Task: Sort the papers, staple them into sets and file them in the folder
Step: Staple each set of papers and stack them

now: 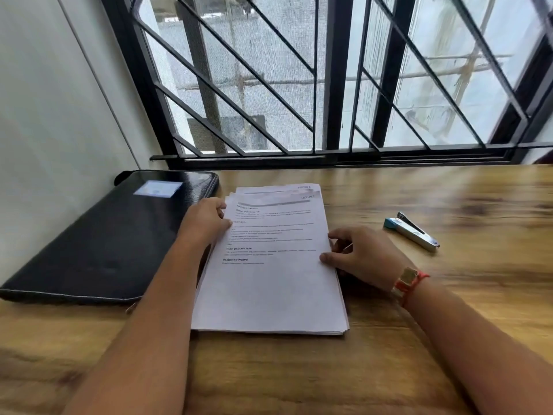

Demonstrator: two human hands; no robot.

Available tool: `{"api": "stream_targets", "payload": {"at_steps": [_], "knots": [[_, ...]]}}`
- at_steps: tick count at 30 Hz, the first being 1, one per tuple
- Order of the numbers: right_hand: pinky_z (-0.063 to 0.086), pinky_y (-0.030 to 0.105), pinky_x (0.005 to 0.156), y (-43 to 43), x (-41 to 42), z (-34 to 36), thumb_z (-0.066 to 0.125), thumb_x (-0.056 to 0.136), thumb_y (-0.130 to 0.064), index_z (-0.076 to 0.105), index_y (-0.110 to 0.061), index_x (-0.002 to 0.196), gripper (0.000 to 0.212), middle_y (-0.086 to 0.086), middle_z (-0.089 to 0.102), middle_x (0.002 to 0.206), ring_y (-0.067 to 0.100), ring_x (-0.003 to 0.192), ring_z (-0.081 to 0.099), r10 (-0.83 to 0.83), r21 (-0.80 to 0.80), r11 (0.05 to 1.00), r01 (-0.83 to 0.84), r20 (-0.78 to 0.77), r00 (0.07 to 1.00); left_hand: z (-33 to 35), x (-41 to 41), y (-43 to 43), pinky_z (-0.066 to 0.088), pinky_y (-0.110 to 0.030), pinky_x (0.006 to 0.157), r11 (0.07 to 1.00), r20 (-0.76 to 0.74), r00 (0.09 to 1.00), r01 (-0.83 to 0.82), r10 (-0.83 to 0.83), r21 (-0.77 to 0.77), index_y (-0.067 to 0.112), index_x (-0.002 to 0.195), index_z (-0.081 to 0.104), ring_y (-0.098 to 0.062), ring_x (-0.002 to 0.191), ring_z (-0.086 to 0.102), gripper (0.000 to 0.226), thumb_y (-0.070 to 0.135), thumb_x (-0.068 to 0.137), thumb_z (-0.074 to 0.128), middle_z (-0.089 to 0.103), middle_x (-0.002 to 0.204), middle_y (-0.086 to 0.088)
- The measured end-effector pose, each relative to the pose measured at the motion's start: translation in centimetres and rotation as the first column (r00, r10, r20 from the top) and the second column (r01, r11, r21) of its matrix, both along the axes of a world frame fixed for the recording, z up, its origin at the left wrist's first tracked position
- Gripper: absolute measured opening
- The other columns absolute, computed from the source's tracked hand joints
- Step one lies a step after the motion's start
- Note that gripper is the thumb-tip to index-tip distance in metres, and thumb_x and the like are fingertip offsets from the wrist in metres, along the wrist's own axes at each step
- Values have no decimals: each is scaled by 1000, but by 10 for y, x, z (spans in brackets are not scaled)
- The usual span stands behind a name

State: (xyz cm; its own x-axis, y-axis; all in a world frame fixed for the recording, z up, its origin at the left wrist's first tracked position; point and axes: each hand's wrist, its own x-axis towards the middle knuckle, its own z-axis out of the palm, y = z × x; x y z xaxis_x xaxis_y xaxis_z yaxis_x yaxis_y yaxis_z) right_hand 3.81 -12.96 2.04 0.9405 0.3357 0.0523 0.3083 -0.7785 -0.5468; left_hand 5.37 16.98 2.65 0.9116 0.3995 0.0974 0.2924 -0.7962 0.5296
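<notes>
White printed sheets made up the stack of papers, which lay flat on the wooden counter with its upper sheets fanned slightly out of line. At the stack's upper left edge, the left hand had its grip closed on the sheets, fingers curled over the edge. At the stack's right edge, the right hand pinched the papers, thumb on top. Just left of the stack lay a closed black zip folder. Right of the stack, well apart, lay a silver stapler with a blue end. Beyond the stack stood a barred window.
</notes>
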Motion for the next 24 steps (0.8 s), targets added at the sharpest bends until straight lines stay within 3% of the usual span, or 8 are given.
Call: {"api": "stream_targets", "payload": {"at_steps": [6,10,13,18,21,24], "knots": [[51,30,79,-1,2,-1,74,85,-38,70,-19,114,35,-6,70,91,11,83,63,0,-13,1000,0,10,1000,-2,2,-1,43,-28,89,1000,21,999,-24,24,-18,14,124,66,-22,106,61,38,15,87,74,64,100,2],[51,30,81,-1,4,-5,70,87,-48,62,-22,128,49,-8,67,95,11,87,62,-13,12,1000,13,24,1000,-2,2,0,45,-32,81,999,-2,1000,-31,31,13,12,108,67,-27,103,61,23,13,85,72,68,104,-7],[48,26,77,0,6,-8,61,90,-55,54,-20,134,57,-11,62,90,10,85,60,-39,4,999,39,52,998,-1,2,2,44,-34,77,999,14,1000,-25,25,33,10,108,64,-29,101,59,25,15,84,71,65,107,-10],[52,31,80,-1,1,-6,59,89,-57,50,-15,137,65,2,62,111,17,95,60,-100,-24,993,113,306,947,9,-3,-16,48,-46,91,979,293,953,20,-80,203,4,98,65,-40,99,59,23,16,80,75,64,99,-20],[51,42,84,-17,-9,4,62,86,-58,47,-13,138,71,11,57,119,32,104,58,-131,-100,973,206,494,859,19,-6,-56,45,-48,99,928,280,934,112,-220,356,11,113,67,-40,112,57,35,26,83,75,65,114,-15],[53,45,79,-49,-27,12,59,80,-65,49,-15,137,76,13,55,124,35,107,54,-197,-153,920,361,615,763,35,-17,-115,50,-49,93,850,262,886,227,-383,475,14,116,67,-38,110,58,37,31,84,74,64,117,-11]]}}
